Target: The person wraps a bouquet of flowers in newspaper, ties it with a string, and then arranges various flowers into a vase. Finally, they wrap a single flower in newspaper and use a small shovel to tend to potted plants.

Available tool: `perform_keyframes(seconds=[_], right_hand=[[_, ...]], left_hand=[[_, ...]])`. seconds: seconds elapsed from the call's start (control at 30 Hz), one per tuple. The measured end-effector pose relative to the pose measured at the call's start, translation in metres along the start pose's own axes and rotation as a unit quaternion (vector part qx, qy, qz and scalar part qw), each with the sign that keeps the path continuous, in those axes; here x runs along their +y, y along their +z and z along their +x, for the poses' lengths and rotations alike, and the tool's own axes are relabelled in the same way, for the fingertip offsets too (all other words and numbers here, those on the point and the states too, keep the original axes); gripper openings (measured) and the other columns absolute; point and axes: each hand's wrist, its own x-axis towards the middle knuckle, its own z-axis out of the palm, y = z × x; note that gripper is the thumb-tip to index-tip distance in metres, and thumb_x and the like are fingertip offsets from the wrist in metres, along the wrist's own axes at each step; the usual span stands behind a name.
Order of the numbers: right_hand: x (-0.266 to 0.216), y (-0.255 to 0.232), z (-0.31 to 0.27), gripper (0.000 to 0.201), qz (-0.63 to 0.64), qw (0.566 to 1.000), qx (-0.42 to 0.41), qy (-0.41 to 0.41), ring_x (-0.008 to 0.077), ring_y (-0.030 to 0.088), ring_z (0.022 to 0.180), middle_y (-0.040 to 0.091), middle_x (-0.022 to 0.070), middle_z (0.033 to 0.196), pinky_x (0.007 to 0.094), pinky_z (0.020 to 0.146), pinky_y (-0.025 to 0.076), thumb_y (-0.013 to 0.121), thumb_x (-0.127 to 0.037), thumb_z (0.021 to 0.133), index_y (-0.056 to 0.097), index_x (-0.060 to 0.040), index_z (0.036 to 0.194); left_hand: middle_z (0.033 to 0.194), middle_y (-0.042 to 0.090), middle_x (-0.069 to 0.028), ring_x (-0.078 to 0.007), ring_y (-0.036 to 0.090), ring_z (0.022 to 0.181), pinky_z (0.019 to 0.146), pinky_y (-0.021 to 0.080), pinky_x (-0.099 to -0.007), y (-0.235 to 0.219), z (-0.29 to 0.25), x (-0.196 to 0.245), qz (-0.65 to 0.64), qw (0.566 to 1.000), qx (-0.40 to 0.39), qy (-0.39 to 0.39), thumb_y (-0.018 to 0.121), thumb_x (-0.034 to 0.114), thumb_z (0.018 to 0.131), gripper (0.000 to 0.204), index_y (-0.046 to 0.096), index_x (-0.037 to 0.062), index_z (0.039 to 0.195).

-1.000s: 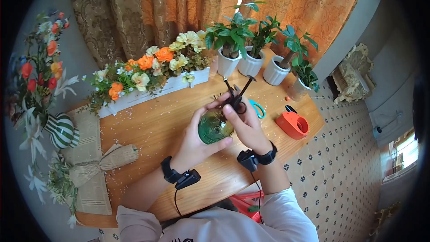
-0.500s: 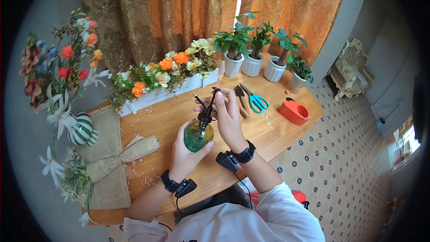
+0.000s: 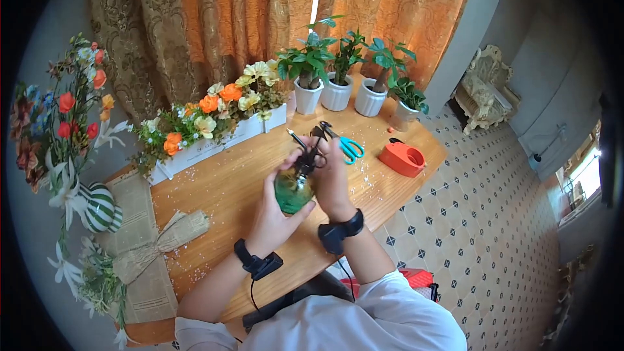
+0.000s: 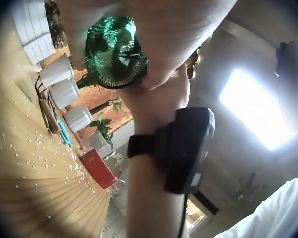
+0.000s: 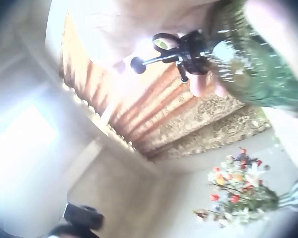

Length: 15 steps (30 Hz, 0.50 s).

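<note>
In the head view, a spray bottle (image 3: 290,196) with a green-to-yellow glass body is held above the table. My left hand (image 3: 270,216) grips the body, its thumb along the near side. From the left wrist, the ridged green glass base (image 4: 120,74) shows between the fingers. My right hand (image 3: 333,185), slightly blurred, has its fingers curled at the bottle's black pump top (image 3: 305,159). That pump top, with its ring and round plunger knob (image 5: 137,65), points sideways in the right wrist view. Part of the pump is hidden behind the right fingers.
Scissors (image 3: 351,150) with teal handles and a red ring-shaped holder (image 3: 402,158) lie at right. White pots (image 3: 308,96) with plants and a white flower box (image 3: 221,138) line the back. A wrapped bouquet (image 3: 156,247) on newspaper and a striped vase (image 3: 97,208) stand left. White grains are scattered about.
The right hand came off the bottle's side to the pump, its thumb up at the plunger, then curled lower around the pump top. The left hand kept hold of the bottle. The head view shifted.
</note>
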Motion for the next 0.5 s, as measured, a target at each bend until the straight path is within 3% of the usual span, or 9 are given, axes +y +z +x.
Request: perform_keyframes(seconds=[0.03, 0.07, 0.13, 0.2, 0.23, 0.33, 0.37, 0.47, 0.5], right_hand=[[-0.015, -0.008, 0.004, 0.085, 0.048, 0.998, 0.000, 0.035, 0.0373, 0.073, 0.095, 0.073, 0.0187, 0.101, 0.0480, 0.094, 0.057, 0.029, -0.076, 0.108, 0.067, 0.0000, 0.119], [-0.033, -0.008, 0.009, 0.087, 0.048, 0.996, 0.023, 0.077, 0.0370, 0.070, 0.089, 0.068, 0.0164, 0.089, 0.0476, 0.091, 0.056, 0.033, -0.081, 0.104, 0.066, 0.0003, 0.099], [-0.049, -0.023, 0.022, 0.085, 0.036, 0.995, 0.021, 0.094, 0.0339, 0.062, 0.078, 0.058, 0.0121, 0.078, 0.0463, 0.083, 0.053, 0.035, -0.084, 0.101, 0.056, -0.0035, 0.081], [-0.070, -0.026, 0.029, 0.082, 0.028, 0.992, 0.071, 0.105, 0.0295, 0.053, 0.071, 0.048, 0.0081, 0.071, 0.0433, 0.078, 0.049, 0.034, -0.085, 0.099, 0.045, -0.0091, 0.072], [-0.076, -0.037, 0.036, 0.082, 0.063, 0.990, 0.059, 0.107, 0.0283, 0.051, 0.070, 0.049, 0.0086, 0.070, 0.0409, 0.076, 0.048, 0.033, -0.086, 0.099, 0.043, -0.0107, 0.068], [-0.097, -0.062, 0.048, 0.087, -0.025, 0.985, 0.141, 0.090, 0.0275, 0.052, 0.063, 0.051, 0.0092, 0.069, 0.0386, 0.069, 0.048, 0.033, -0.089, 0.096, 0.049, -0.0082, 0.068], [-0.109, -0.070, 0.050, 0.085, -0.078, 0.984, 0.149, 0.067, 0.0250, 0.054, 0.061, 0.055, 0.0082, 0.066, 0.0360, 0.065, 0.048, 0.034, -0.088, 0.098, 0.055, -0.0082, 0.074], [-0.140, -0.102, 0.055, 0.080, -0.161, 0.977, 0.136, -0.015, 0.0221, 0.056, 0.057, 0.057, 0.0079, 0.060, 0.0331, 0.061, 0.047, 0.031, -0.082, 0.103, 0.062, -0.0096, 0.089], [-0.144, -0.107, 0.057, 0.073, -0.148, 0.976, 0.162, -0.016, 0.0219, 0.057, 0.059, 0.058, 0.0100, 0.061, 0.0333, 0.062, 0.047, 0.028, -0.078, 0.105, 0.058, -0.0127, 0.094]], left_hand=[[0.150, 0.052, -0.0223, -0.0316, 0.054, 0.142, 0.116, 0.046, -0.0440, 0.008, 0.007, -0.003, 0.032, 0.999, -0.004, 0.026, 0.087, 0.017, 0.090, 0.091, 0.029, 0.0000, 0.158], [0.148, 0.053, -0.0226, -0.0321, 0.056, 0.140, 0.114, 0.047, -0.0443, 0.016, 0.012, -0.003, 0.065, 0.997, -0.010, 0.051, 0.087, 0.019, 0.090, 0.091, 0.029, -0.0001, 0.158], [0.147, 0.054, -0.0224, -0.0319, 0.058, 0.137, 0.113, 0.048, -0.0445, 0.032, 0.027, -0.003, 0.057, 0.998, -0.024, 0.028, 0.088, 0.022, 0.090, 0.092, 0.029, -0.0001, 0.157], [0.146, 0.053, -0.0288, -0.0436, 0.057, 0.134, 0.114, 0.047, -0.0517, 0.048, 0.046, -0.009, -0.003, 0.999, -0.042, 0.024, 0.090, 0.030, 0.087, 0.096, 0.032, -0.0023, 0.156], [0.147, 0.050, -0.0297, -0.0451, 0.056, 0.134, 0.114, 0.046, -0.0524, 0.055, 0.056, -0.008, -0.030, 0.997, -0.068, 0.015, 0.089, 0.031, 0.088, 0.097, 0.030, -0.0020, 0.158], [0.149, 0.047, -0.0296, -0.0447, 0.054, 0.136, 0.115, 0.046, -0.0513, 0.077, 0.072, -0.017, 0.035, 0.994, -0.091, 0.044, 0.087, 0.031, 0.090, 0.097, 0.028, -0.0014, 0.160], [0.158, 0.045, -0.0272, -0.0402, 0.050, 0.145, 0.119, 0.044, -0.0497, 0.078, 0.072, -0.014, 0.053, 0.992, -0.115, 0.013, 0.086, 0.035, 0.093, 0.097, 0.027, 0.0012, 0.162], [0.161, 0.042, -0.0254, -0.0404, 0.051, 0.144, 0.119, 0.043, -0.0488, 0.075, 0.082, -0.012, -0.050, 0.984, -0.172, -0.024, 0.087, 0.035, 0.092, 0.100, 0.026, 0.0013, 0.163], [0.164, 0.038, -0.0241, -0.0384, 0.050, 0.145, 0.121, 0.041, -0.0475, 0.077, 0.089, -0.010, -0.075, 0.980, -0.182, -0.040, 0.088, 0.035, 0.091, 0.102, 0.026, 0.0016, 0.164]])
